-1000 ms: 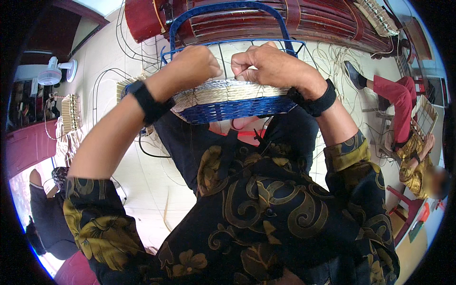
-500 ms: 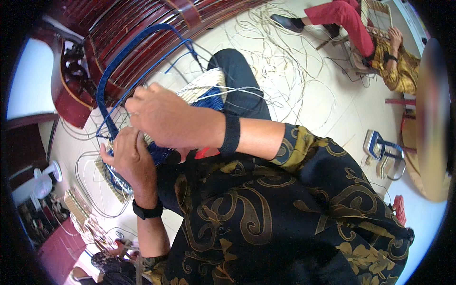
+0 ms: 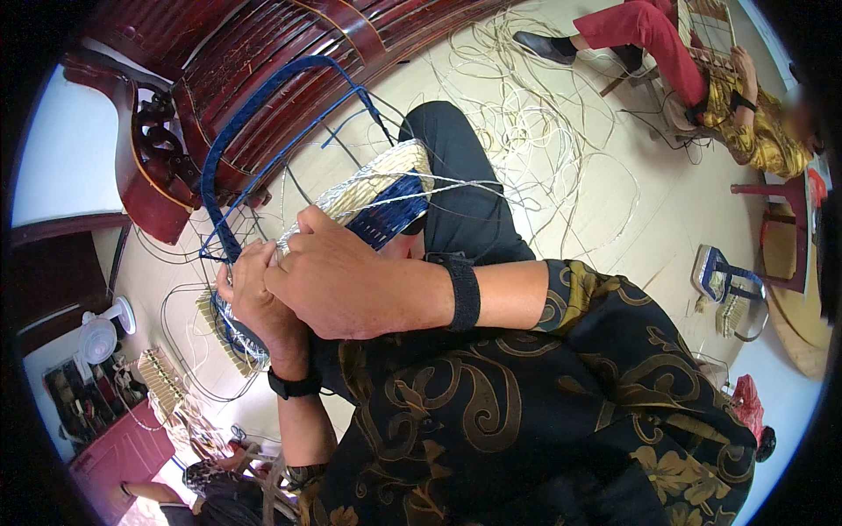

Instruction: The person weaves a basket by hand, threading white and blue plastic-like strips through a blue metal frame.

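Note:
A woven basket (image 3: 390,167) with cream and blue bands lies tilted across my lap. Its tall blue-wrapped handle (image 3: 213,167) arches up beyond my hands. My left hand (image 3: 263,294) is closed over the basket's rim, close to the handle's left foot. Against it presses my right hand (image 3: 346,280), its fingers curled in at the same rim; what they pinch is hidden behind the knuckles. Pale strands (image 3: 438,182) run from the basket near my right hand out past my knee. The basket's lower left part is mostly covered by my hands.
A dark red wooden bench (image 3: 289,105) stands just beyond the handle. Loose cords (image 3: 544,131) spread over the floor. A co-worker in red trousers (image 3: 636,39) sits at far right, holding a slatted frame (image 3: 706,31). A small blue-and-cream basket (image 3: 724,280) lies right; another person (image 3: 230,491) is lower left.
My right hand has come down and in, from raised above the rim to pressed against my left hand. More of the cream and blue weave shows now. The whole view has shifted slightly.

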Tool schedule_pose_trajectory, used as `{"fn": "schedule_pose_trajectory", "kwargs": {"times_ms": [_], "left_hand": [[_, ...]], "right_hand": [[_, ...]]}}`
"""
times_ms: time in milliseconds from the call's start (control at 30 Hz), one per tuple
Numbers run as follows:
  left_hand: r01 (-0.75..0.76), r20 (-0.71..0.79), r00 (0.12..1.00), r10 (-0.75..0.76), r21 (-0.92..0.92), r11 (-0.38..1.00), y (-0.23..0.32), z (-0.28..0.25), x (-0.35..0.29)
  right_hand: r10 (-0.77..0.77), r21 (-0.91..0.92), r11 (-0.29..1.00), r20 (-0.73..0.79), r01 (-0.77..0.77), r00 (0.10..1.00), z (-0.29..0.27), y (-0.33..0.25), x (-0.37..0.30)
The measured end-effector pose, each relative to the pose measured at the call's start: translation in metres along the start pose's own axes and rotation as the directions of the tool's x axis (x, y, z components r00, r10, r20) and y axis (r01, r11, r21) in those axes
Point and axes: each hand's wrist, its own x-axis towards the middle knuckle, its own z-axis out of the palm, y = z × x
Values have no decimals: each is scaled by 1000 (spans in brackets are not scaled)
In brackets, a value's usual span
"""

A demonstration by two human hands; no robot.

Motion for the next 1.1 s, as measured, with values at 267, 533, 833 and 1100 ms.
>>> {"fn": "schedule_pose_trajectory", "kwargs": {"times_ms": [267, 533, 833, 1100], "left_hand": [[-22, -127, 992, 13, -63, 998, 10, 21, -3], [47, -255, 965, -55, -39, 998, 38, 51, -8], [22, -205, 978, -25, -19, 1000, 55, 24, -1], [70, -139, 987, -85, -110, 991, 31, 13, -1]], "right_hand": [[46, -84, 996, 172, -32, 984, 4, 7, -10], [114, 75, 988, 200, -131, 973, -43, 24, -35], [299, -142, 931, -231, -336, 926, -87, 51, -84], [642, 11, 767, -36, -642, 766, -39, 52, -167]]}}
